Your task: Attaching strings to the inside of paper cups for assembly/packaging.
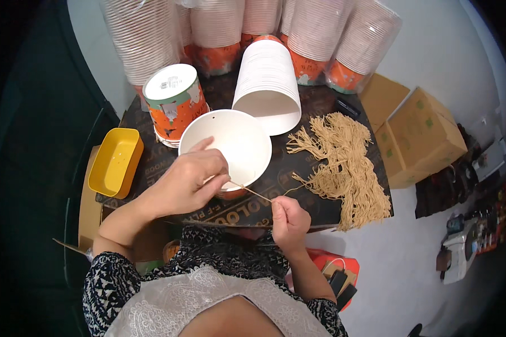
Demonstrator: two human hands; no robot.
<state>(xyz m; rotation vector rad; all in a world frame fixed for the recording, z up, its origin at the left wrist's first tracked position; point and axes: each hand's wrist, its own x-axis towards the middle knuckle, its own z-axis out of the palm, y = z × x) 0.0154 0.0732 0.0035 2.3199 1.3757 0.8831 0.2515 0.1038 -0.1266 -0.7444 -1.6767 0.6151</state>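
A paper bucket [230,137], white inside, stands upright with its mouth facing me and a small hole near its far rim. A tan cord [257,194] runs taut from the bucket's near rim to my right hand. My left hand [194,177] reaches over the bucket's near left rim, thumb and finger closed on the cord at the rim. Whether the cord passes through the wall there is hidden by the fingers. Right of the bucket, my right hand [290,220] pinches the cord, with a loose end sticking up past the fingers.
Loose tan cords [351,168] lie heaped at the table's right. Behind the bucket are nested white buckets [270,78] on their side and an upturned orange bucket [177,106]. Wrapped stacks [216,28] line the back. A yellow tray [115,163] sits left, cardboard boxes [421,137] right.
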